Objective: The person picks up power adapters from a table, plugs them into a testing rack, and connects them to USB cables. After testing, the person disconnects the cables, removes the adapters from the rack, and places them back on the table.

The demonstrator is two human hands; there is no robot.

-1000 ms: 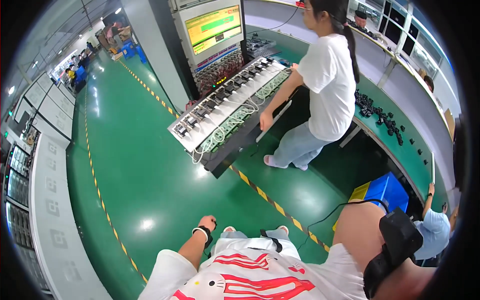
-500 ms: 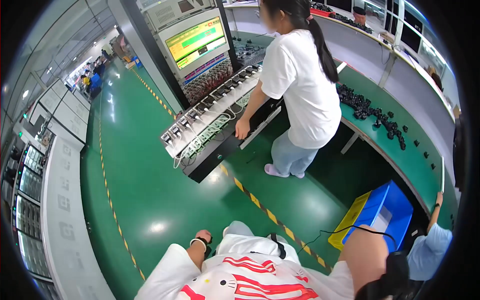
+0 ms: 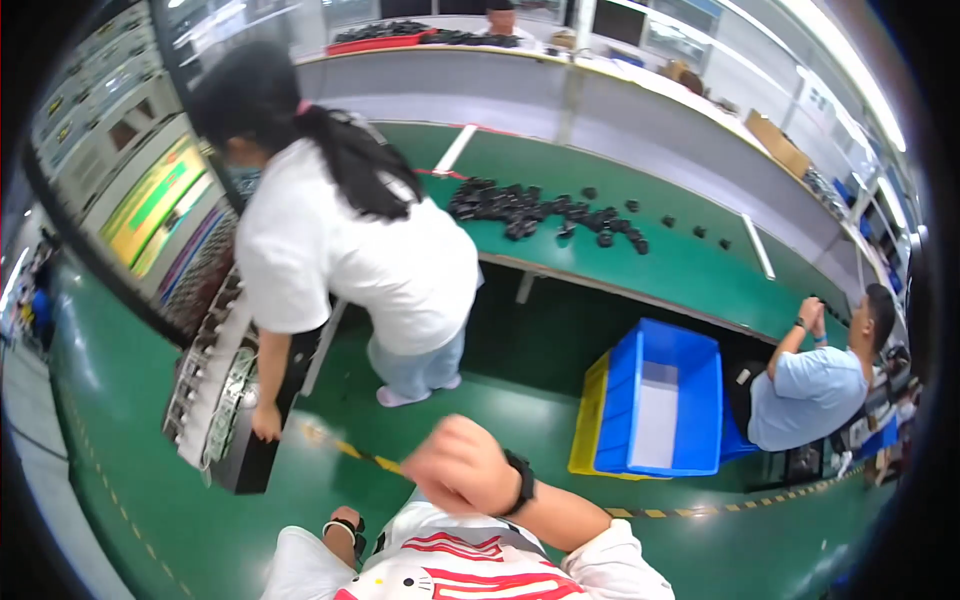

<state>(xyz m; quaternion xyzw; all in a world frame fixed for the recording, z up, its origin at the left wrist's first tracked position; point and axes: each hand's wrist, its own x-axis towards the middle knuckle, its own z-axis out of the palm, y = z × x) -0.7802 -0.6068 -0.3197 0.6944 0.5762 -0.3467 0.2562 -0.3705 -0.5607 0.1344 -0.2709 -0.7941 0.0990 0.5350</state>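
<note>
My right hand (image 3: 462, 468) is raised in front of my body, a dark band at its wrist. Its fingers look curled but are smeared by motion, and I make out nothing in them. Low at my left side is my left hand (image 3: 346, 517), with a white and a black band at the wrist; its fingers are hidden. Both hands are apart from the surrounding things. Ahead on the left, a co-worker (image 3: 350, 245) in a white shirt leans over a pulled-out drawer rack (image 3: 245, 455) with rows of black devices and white cables, one hand on its edge.
A screen cabinet (image 3: 150, 205) stands behind the rack. Along the back runs a green conveyor (image 3: 690, 285) with black parts (image 3: 540, 210) on it. A blue bin (image 3: 625, 400) stands on a yellow one (image 3: 588, 420). Another worker (image 3: 810, 390) in light blue sits at the right.
My view has swung right, so rack and co-worker now sit further left. My right hand has come into view before my body. The co-worker bends lower over the rack.
</note>
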